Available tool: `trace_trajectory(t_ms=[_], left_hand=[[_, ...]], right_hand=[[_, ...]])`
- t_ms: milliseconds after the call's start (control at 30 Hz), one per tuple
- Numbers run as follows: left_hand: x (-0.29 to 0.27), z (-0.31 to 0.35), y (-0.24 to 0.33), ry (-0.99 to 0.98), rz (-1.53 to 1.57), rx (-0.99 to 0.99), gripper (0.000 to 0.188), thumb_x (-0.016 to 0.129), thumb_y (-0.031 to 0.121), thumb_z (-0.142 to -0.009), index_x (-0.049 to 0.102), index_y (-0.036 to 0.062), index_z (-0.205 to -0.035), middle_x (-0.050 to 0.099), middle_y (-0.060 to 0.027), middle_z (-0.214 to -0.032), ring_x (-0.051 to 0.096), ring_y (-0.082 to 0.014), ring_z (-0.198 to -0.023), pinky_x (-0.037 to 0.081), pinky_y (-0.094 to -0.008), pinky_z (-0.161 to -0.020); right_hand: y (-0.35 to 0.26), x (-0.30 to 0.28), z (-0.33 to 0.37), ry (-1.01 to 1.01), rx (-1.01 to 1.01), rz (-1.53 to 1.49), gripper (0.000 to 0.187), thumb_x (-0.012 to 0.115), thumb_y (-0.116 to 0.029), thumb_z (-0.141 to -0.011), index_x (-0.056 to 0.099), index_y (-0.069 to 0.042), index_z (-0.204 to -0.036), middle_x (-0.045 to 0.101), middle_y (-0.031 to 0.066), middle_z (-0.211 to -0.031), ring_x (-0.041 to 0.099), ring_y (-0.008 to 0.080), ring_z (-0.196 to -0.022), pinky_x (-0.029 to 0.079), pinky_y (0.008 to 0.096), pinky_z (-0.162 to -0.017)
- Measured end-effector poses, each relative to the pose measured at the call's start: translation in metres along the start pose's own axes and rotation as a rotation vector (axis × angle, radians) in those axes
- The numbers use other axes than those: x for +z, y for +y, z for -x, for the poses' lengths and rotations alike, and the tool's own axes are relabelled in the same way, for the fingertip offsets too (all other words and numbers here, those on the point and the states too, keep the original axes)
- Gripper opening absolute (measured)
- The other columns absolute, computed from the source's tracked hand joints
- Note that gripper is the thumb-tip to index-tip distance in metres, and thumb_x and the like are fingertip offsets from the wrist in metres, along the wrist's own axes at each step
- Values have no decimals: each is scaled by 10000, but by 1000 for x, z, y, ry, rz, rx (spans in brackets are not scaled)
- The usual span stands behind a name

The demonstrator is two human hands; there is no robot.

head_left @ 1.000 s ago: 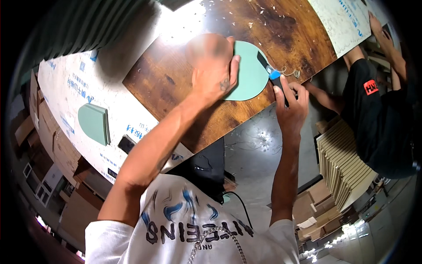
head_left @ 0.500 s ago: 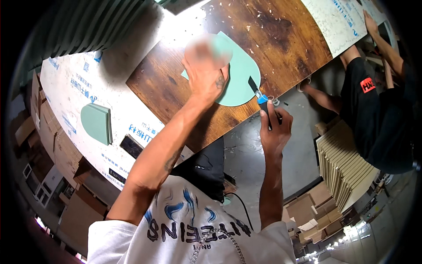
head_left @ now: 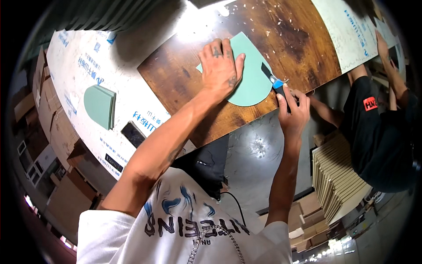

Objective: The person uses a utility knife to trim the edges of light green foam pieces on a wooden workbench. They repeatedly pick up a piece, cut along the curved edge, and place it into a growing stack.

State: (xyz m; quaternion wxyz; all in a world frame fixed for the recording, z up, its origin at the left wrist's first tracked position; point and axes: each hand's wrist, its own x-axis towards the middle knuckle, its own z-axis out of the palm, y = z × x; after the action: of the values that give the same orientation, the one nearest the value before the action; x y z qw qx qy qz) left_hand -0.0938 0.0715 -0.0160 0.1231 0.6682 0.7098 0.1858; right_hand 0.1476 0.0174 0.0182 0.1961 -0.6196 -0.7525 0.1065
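A pale green panel (head_left: 252, 83) with a rounded near end lies on a brown wood-grain board (head_left: 303, 42). My left hand (head_left: 222, 68) rests flat on its left part, thumb spread from the fingers, covering some of that side. On the right, my right hand (head_left: 293, 104) grips a utility knife (head_left: 277, 83), black with a blue section near its dark blade. The blade lies along the panel's right edge; whether it cuts in, I cannot tell. A thin pale shaving (head_left: 283, 81) curls beside the knife.
Left on the white, printed table surface (head_left: 70, 53) are stacked green panels (head_left: 99, 107) and a dark phone (head_left: 133, 134). Pale scraps dot the board. A person in black (head_left: 373, 132) stands at right, near stacked panels (head_left: 336, 178). Ribbed dark material hangs at upper left.
My right hand and the knife have moved farther up along the panel's right edge. The whole view has shifted a little. My left hand still lies on the panel.
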Motion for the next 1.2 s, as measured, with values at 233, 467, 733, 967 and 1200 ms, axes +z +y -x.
trace_trajectory(t_ms=[233, 467, 733, 967, 1200], left_hand=[[-23, -22, -9, -30, -14, 288, 438, 535, 413, -1032, 623, 77, -1299, 532, -223, -1328, 427, -411, -1318, 253, -630, -1131], [-2, 4, -5, 89, 18, 69, 348, 539, 302, -1038, 613, 66, -1282, 557, -205, -1218, 475, -383, -1222, 296, -584, -1100], [-3, 5, -5, 56, 27, 82, 357, 563, 275, -1026, 603, 34, -1286, 565, -190, -1228, 477, -371, -1225, 304, -579, -1100], [1, 6, -7, 75, 53, 88, 378, 591, 280, -1018, 595, 30, -1303, 568, -174, -1238, 484, -345, -1220, 302, -574, -1108], [-3, 8, -3, 72, 82, 166, 360, 606, 282, -1009, 617, 45, -1281, 587, -164, -1155, 509, -337, -1177, 313, -562, -1102]], right_hand=[[-34, 10, 77, 69, 61, 62, 332, 790, -253, -906, 746, -159, -1222, 596, 68, -1029, 580, 302, -919, 531, 417, -746], [-25, 7, 70, 74, 46, 41, 320, 770, -231, -938, 729, -185, -1253, 582, 62, -1044, 567, 289, -877, 517, 416, -707], [-11, 4, 30, 13, 25, -11, 332, 798, -221, -893, 761, -192, -1221, 627, 70, -1043, 593, 289, -936, 530, 412, -791], [-10, 13, -48, 6, -112, 20, 323, 800, -208, -867, 781, -159, -1185, 632, 70, -973, 601, 275, -895, 523, 403, -763], [1, 27, -111, 149, -101, 50, 301, 762, -247, -922, 770, -150, -1207, 641, 119, -985, 617, 304, -888, 523, 428, -748]])
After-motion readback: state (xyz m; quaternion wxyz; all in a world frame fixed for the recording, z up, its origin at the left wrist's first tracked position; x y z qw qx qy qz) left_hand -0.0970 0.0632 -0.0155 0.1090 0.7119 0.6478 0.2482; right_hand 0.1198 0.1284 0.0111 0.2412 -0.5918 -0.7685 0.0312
